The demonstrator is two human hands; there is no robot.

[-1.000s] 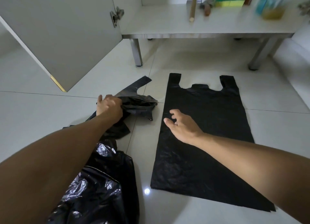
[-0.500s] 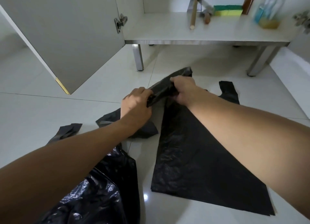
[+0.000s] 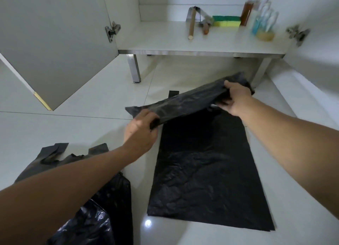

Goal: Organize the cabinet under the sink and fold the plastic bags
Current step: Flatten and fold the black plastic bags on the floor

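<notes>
From the head camera, I have a crumpled black plastic bag stretched between both hands, lifted above the floor. My left hand grips its near-left end, fingers curled round the plastic; my right hand pinches the far-right end, thumb on top. Beneath it a flattened black bag lies spread on the white tiled floor, one handle showing past the held bag. To my left, under my forearm, another black bag lies with its handles pointing away from me, and a glossy heap of black bags sits near the bottom edge. Ahead, the cabinet door stands open; on the cabinet shelf I see a wooden-handled tool, a green-and-yellow sponge, a brown bottle and a clear bottle, blurred.
</notes>
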